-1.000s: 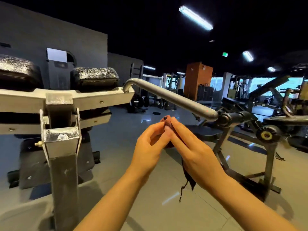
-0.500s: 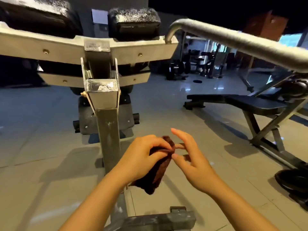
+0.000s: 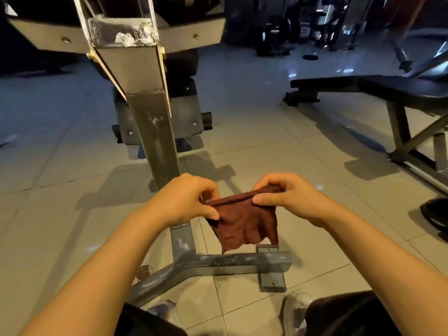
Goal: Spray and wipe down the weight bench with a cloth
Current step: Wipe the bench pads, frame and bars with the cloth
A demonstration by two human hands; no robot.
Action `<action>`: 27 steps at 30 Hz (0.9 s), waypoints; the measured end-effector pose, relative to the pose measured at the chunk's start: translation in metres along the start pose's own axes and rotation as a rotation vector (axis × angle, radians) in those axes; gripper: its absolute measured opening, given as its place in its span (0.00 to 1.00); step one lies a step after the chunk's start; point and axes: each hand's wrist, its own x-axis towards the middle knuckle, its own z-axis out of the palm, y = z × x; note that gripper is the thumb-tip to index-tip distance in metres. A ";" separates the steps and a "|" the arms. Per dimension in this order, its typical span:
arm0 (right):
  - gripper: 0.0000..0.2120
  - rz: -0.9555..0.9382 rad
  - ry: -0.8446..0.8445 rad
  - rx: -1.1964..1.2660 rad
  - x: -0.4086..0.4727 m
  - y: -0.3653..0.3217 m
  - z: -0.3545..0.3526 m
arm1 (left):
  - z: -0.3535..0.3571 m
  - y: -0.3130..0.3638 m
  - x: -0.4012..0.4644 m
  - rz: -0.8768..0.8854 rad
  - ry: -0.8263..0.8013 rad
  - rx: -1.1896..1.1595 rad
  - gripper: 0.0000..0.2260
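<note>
Pale tiled floor [image 3: 278,151], glossy further back. White shoes [image 3: 294,309] visible at lower frame. Dark weight plate [image 3: 311,57] lying flat on floor, far right. Racks of gym equipment [image 3: 278,30] along dim background, details indistinct.

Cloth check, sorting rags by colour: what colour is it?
Dark reddish-brown cloth, plain, seen in the head view.

A: What carries everything here?

B: A pale tiled floor [image 3: 278,146], glossy, with dark grout lines.

A: What stands on it?

B: A grey steel post [image 3: 155,132] rises from a T-shaped base [image 3: 218,261] bolted down through a foot plate [image 3: 271,280]. To the right a black flat bench [image 3: 378,87] stands on its own frame. Two pale shoes [image 3: 294,309] rest on the tiles near the base. A dark disc [image 3: 311,57] lies far back.
</note>
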 end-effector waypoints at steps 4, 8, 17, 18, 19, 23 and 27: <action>0.02 0.131 -0.017 0.067 0.004 0.005 -0.003 | 0.009 0.000 0.013 -0.005 0.034 -0.112 0.07; 0.04 0.214 0.001 0.055 0.012 0.026 -0.007 | 0.022 -0.008 0.041 -0.039 0.063 -0.133 0.05; 0.04 0.434 0.468 0.000 -0.011 0.196 -0.014 | 0.188 -0.034 0.113 -0.115 0.077 -0.531 0.12; 0.04 0.432 0.513 -0.110 -0.012 0.208 -0.017 | 0.205 -0.039 0.115 -0.134 0.057 -0.551 0.13; 0.04 0.423 0.535 -0.243 -0.012 0.218 -0.018 | 0.221 -0.044 0.113 -0.150 0.029 -0.529 0.13; 0.05 0.299 0.443 -0.788 0.001 0.253 0.017 | 0.277 -0.071 0.085 -0.188 0.026 -0.428 0.12; 0.11 0.253 0.097 -0.971 0.012 0.300 0.100 | 0.318 -0.108 0.060 -0.191 0.091 -0.260 0.14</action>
